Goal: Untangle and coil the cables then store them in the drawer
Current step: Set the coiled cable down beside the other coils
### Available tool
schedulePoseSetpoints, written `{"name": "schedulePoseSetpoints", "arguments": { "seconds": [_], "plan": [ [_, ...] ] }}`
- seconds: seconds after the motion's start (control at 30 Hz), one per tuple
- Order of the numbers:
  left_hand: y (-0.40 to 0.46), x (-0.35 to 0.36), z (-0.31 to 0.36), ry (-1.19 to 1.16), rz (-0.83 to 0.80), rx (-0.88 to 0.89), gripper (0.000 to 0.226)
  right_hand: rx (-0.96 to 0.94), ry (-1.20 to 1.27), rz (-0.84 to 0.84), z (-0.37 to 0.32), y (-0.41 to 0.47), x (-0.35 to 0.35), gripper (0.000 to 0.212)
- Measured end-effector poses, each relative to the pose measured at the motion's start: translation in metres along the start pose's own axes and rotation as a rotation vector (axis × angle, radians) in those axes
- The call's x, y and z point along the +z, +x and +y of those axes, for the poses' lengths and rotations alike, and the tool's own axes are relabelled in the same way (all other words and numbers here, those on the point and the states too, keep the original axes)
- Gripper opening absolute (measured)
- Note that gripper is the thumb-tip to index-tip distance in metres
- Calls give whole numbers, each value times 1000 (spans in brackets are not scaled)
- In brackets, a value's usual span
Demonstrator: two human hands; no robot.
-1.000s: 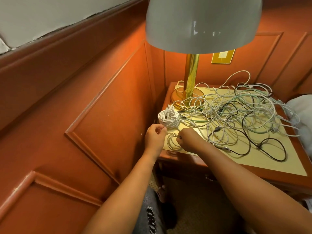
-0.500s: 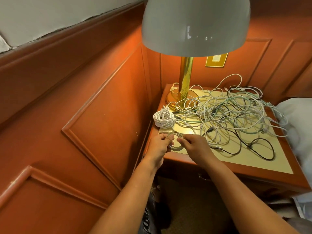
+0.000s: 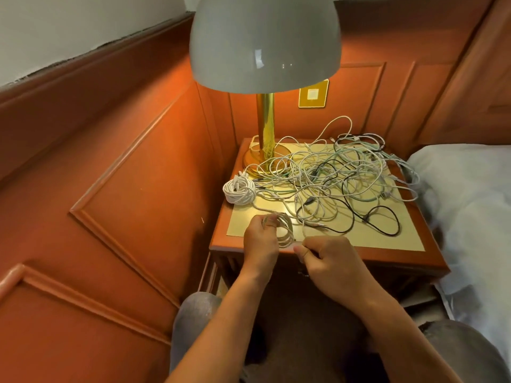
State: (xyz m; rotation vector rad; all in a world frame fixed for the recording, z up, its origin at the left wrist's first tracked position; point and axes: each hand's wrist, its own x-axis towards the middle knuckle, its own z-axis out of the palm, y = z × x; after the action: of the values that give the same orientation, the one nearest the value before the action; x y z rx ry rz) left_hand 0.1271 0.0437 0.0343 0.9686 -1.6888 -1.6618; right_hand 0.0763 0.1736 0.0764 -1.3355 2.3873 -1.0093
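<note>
Since a moment ago both hands have drawn back to the bench's near edge, and the small coil has come up off the top with them. Orange panelling [image 3: 138, 189] lines the corner, and a bed [image 3: 467, 205] lies just right of the bench [image 3: 387, 261]. A lamp [image 3: 265, 45] with a grey shade and brass stem stands at the bench's back left corner. Most of the bench top is covered by a tangle [image 3: 331, 178] of white, pale green and black cables, some loops lying over the lamp's base. At the left edge, beside the tangle, sits a bundle [image 3: 239, 191] of white cable already wound. The left hand [image 3: 261, 241] is curled round the coil [image 3: 284, 230], gripping its loops upright over the front edge. The right hand [image 3: 329, 261] is close beside it, thumb and fingers pinching the strand that trails from the coil back into the tangle.
</note>
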Motion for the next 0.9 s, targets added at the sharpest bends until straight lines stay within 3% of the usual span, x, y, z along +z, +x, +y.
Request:
{"name": "schedulePoseSetpoints", "arguments": {
  "seconds": [0.2, 0.4, 0.5, 0.6, 0.73, 0.9],
  "plan": [
    [-7, 8, 8, 27, -79, 123, 15, 102, 229, 103, 8, -27, 3, 27],
    [-15, 17, 11, 124, -149, 183, 20, 266, 375, -65, 20, -24, 2, 23],
    [-17, 18, 9, 131, -177, 180, 16, 312, 468, 31, 19, -20, 5, 14],
    [-19, 19, 7, 127, -229, 152, 10, 376, 571, 180, 18, -16, 14, 25],
    [-28, 20, 13, 29, -355, 58, 20, 385, 690, 332, 19, -11, 19, 20],
    [-36, 19, 18, -1, -438, 27, 33, 438, 930, 403, 22, -9, 20, 9]
  ]
}}
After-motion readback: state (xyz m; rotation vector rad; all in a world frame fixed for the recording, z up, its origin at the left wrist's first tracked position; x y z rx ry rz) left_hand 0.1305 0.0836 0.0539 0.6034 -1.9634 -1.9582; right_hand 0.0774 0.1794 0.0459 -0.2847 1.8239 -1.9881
